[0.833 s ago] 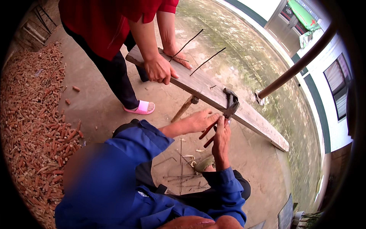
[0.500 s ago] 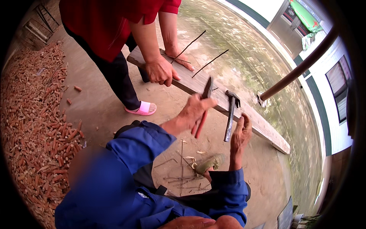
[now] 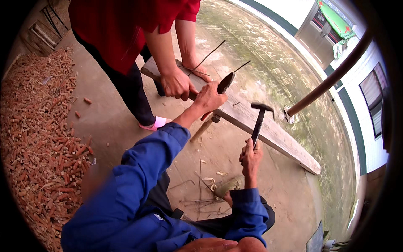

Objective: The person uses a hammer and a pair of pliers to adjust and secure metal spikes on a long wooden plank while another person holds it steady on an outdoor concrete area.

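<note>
My left hand (image 3: 210, 97) is closed round a pair of pliers (image 3: 226, 82) with dark jaws and red handles, at the long wooden plank (image 3: 268, 126). The jaws overlap a thin dark metal rod (image 3: 242, 66) rising from the plank; whether they clamp it I cannot tell. In my right hand (image 3: 251, 157) is a claw hammer (image 3: 259, 122), gripped by its handle, its head over the plank. Between pliers and hammer a short nail-like stub (image 3: 236, 103) sticks up. A second rod (image 3: 210, 55) stands farther left, by a co-worker's hands (image 3: 178, 84) resting on the plank's far end.
A heap of corn cobs (image 3: 37, 159) covers the left ground. Several thin rods (image 3: 200, 201) lie near my green shoe (image 3: 229, 187). A wooden leg (image 3: 201, 129) shows beneath the plank. On the right a brown pole (image 3: 331, 75) rises beyond the plank.
My right hand has taken hold of the hammer, which was resting against the plank. My left hand has moved the pliers up and left to the rod. The co-worker's hands stay on the plank.
</note>
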Demonstrator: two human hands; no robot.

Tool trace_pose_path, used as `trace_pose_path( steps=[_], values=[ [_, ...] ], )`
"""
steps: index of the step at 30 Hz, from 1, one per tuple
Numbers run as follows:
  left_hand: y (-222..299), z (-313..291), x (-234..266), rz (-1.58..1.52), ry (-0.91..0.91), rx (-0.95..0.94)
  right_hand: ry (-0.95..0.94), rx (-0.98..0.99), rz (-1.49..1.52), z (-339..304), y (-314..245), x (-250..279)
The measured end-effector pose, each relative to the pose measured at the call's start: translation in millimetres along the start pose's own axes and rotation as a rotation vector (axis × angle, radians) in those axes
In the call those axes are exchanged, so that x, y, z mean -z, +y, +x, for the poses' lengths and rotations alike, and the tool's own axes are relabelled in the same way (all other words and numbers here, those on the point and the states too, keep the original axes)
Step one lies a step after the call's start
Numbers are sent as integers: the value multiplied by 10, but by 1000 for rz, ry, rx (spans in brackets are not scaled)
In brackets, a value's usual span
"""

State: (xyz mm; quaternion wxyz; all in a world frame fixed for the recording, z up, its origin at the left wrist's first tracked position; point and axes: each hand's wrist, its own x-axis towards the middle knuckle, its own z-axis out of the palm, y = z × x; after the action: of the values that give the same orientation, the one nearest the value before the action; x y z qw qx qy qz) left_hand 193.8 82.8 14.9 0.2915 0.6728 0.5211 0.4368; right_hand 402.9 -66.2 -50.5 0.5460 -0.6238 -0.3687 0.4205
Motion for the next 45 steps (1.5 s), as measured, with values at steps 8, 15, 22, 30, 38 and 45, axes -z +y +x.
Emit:
trace_pose_path(
  steps=[8,15,22,30,38,45],
  values=[
    [-174,134,-88,-16,63,-29,36,204,-396,68,234,-225],
    [-157,79,-76,75,75,1,92,368,210,-346,-891,-177],
    [-98,87,-110,-1,56,-50,33,643,-800,179,248,4],
    [-126,57,-62,40,51,0,86,401,135,-236,-1001,-204],
    [-120,68,-82,69,94,-57,-74,329,-852,110,-99,-54],
    [-164,47,-68,51,81,-43,30,394,93,-103,-1087,-138]
  ],
)
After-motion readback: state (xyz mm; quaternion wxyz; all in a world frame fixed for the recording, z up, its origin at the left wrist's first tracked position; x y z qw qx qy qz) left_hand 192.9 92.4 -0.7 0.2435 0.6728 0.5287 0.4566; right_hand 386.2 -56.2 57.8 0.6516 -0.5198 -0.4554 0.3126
